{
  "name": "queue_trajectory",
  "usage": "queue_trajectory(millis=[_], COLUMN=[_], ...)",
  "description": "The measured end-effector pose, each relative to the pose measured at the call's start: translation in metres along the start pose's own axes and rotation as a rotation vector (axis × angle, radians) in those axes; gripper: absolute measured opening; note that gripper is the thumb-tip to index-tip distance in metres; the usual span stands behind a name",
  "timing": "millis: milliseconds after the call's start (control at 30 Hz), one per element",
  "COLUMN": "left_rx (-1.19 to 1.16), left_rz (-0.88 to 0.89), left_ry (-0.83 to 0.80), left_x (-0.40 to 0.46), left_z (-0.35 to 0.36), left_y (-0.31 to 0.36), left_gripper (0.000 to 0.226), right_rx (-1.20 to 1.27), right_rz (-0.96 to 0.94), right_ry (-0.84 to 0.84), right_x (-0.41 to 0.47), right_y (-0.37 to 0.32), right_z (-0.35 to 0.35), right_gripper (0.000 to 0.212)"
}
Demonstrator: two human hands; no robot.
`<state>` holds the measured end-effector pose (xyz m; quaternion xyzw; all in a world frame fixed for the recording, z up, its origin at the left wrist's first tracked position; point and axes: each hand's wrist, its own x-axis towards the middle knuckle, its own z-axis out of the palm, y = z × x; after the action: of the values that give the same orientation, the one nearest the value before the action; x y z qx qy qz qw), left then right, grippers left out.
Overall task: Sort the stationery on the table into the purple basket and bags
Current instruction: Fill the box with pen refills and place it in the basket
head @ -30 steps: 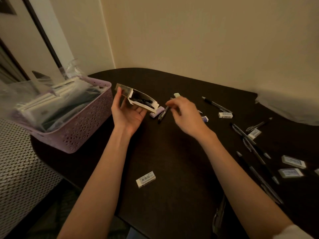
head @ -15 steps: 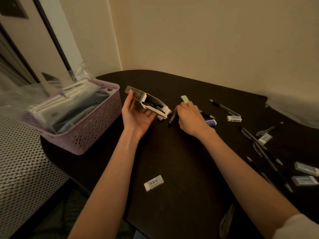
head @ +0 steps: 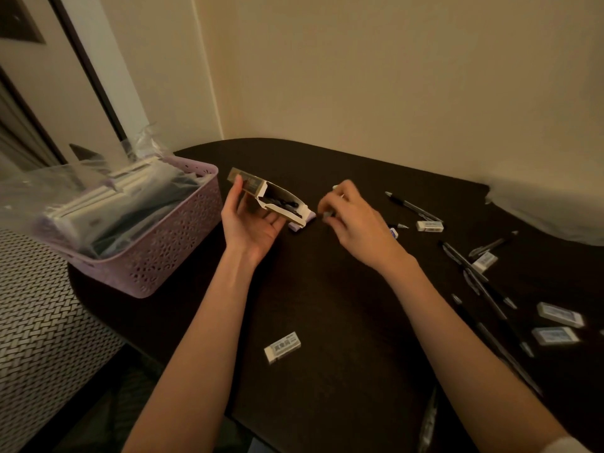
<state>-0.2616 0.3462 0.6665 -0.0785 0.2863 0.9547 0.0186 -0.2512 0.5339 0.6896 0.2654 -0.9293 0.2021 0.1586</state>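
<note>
The dark table (head: 327,305) carries a purple basket (head: 170,253) at nine o'clock, stuffed with filled clear bags (head: 81,197). At eleven o'clock the left hand (head: 253,223) cradles an open pen box (head: 271,199). At one o'clock the right hand (head: 356,223) pinches a small blurred item, unidentifiable. Pens (head: 413,206) and erasers (head: 559,314) scatter at three o'clock; one eraser (head: 282,347) lies near six.

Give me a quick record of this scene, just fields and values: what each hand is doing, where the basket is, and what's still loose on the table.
left hand: holds an open cardboard box, dark items inside
right hand: fingers curled, pinching a small item near the box mouth; blurred, item unclear
purple basket: on the table's left end, filled with clear bags
table: dark
loose erasers: one near the front edge, several on the right
loose pens: scattered on the right
</note>
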Motion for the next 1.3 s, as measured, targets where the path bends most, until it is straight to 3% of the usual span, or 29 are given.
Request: queue_trajectory(millis=[100, 233, 433, 600, 800, 1167, 1300], left_rx=[0.003, -0.002, -0.053, -0.031, -0.021, 0.025, 0.052], left_rz=[0.002, 0.002, -0.004, -0.006, -0.006, -0.002, 0.0], left_ry=[-0.001, 0.013, 0.007, -0.032, -0.068, -0.095, -0.107], left_x=[0.001, 0.001, 0.002, 0.003, 0.003, -0.001, 0.0], left_z=[0.0, -0.001, -0.002, -0.004, -0.004, -0.001, -0.002], left_y=[0.001, 0.0, 0.0, 0.001, 0.0, -0.001, -0.002], left_gripper=[0.07, 0.068, 0.074, 0.075, 0.07, 0.076, 0.083], right_rx=[0.161, 0.526, 0.708, 0.713, 0.453, 0.128, 0.115], right_rz=[-0.021, -0.032, -0.252, -0.352, -0.37, -0.251, -0.221], right_ry=[0.35, 0.695, 0.923, 0.851, 0.628, 0.267, 0.227], right_x=[0.0, 0.001, -0.007, -0.011, -0.007, -0.004, -0.004], right_y=[-0.006, -0.026, -0.061, -0.068, -0.062, -0.04, -0.039], right_z=[-0.006, -0.03, -0.047, -0.045, -0.027, -0.02, -0.021], right_gripper=[0.017, 0.014, 0.019, 0.016, 0.016, 0.023, 0.022])
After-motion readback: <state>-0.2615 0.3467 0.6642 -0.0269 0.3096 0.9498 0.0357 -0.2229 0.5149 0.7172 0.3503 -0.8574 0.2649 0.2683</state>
